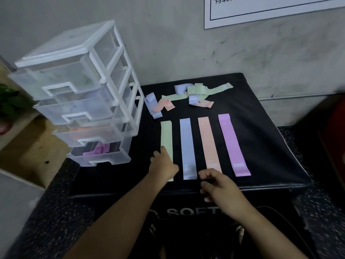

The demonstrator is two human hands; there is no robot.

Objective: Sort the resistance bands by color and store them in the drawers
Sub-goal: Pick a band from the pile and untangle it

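Four flat resistance bands lie side by side on the black padded box: green, blue, orange and purple. My left hand rests on the lower part of the green band, fingers pressing it. My right hand hovers at the box's front edge just below the orange band, fingers loosely curled and holding nothing. A tangle of green, blue and orange bands lies at the back. The clear drawer unit stands at the left; its bottom drawer is pulled out with purple bands inside.
A grey wall with a white poster runs behind the box. A wooden shelf and a green plant are at the far left. Speckled black flooring surrounds the box.
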